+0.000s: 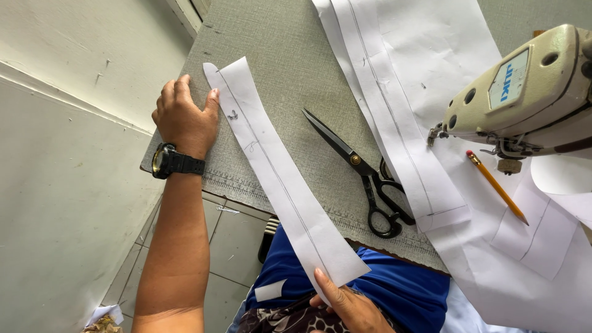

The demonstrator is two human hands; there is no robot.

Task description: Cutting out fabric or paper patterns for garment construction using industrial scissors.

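Head view: hands (185,117) on white paper strip (280,179)

Bare grey tabletop (290,92) lies open between the long white paper strip (277,172) on the left and the black-handled scissors (364,176) at centre; a hand could pass there from the near edge to the far edge. Right of the scissors, wide white paper sheets (431,80) cover the table. The cream sewing machine head (530,92) overhangs the right side, blocking overhead passage. A yellow pencil (496,187) lies beneath it. The left hand (185,117) occupies the table's left edge.
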